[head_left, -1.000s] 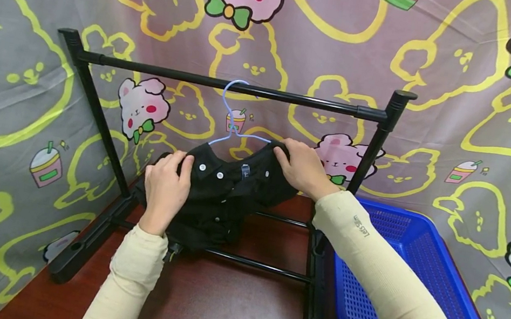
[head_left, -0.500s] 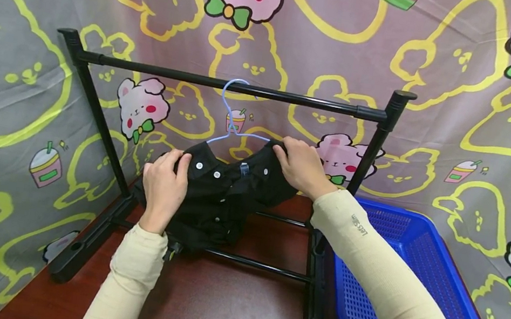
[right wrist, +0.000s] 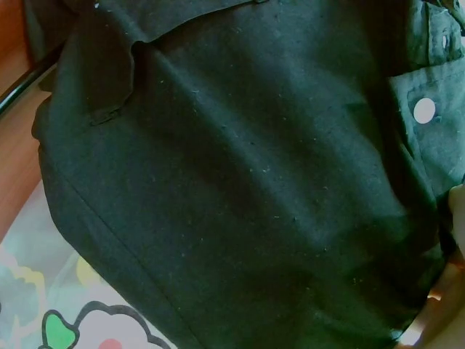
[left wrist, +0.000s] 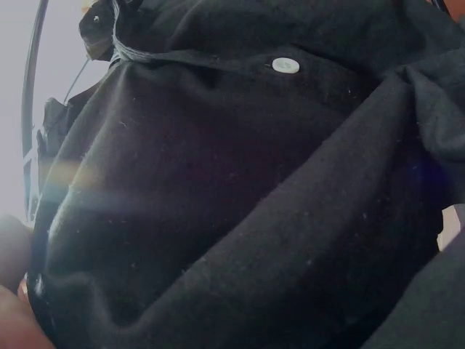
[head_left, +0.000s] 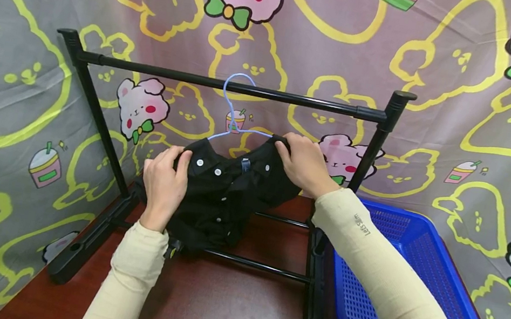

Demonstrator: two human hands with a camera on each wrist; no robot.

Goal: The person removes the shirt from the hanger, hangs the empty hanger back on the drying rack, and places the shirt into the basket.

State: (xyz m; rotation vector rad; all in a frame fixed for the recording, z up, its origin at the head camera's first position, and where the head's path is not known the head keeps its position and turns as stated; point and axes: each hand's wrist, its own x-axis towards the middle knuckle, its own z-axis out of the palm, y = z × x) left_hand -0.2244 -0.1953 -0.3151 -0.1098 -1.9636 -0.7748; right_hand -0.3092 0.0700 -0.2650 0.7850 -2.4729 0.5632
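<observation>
A black shirt (head_left: pixel 211 191) with white buttons hangs on a light blue hanger (head_left: pixel 229 104). The hanger's hook loops over the top rail of a black rack (head_left: pixel 303 100), standing a little above it. My left hand (head_left: pixel 164 185) grips the shirt at its left shoulder, thumb toward the collar. At the opposite shoulder my right hand (head_left: pixel 305 162) pinches the cloth, thumb in front. Cloth hides most of the hanger's arms. In the left wrist view, dark fabric with one white button (left wrist: pixel 285 65) fills the picture. A button (right wrist: pixel 424 110) also shows in the right wrist view.
A blue perforated basket (head_left: pixel 423 259) stands to the right of the rack on the reddish-brown table (head_left: pixel 235 304). Low black crossbars (head_left: pixel 260 265) join the rack's feet. Behind everything hangs a patterned curtain (head_left: pixel 301 40).
Over the last half second the shirt and hanger have risen slightly, so the hook sits higher above the rail. Both hands keep their hold on the shoulders.
</observation>
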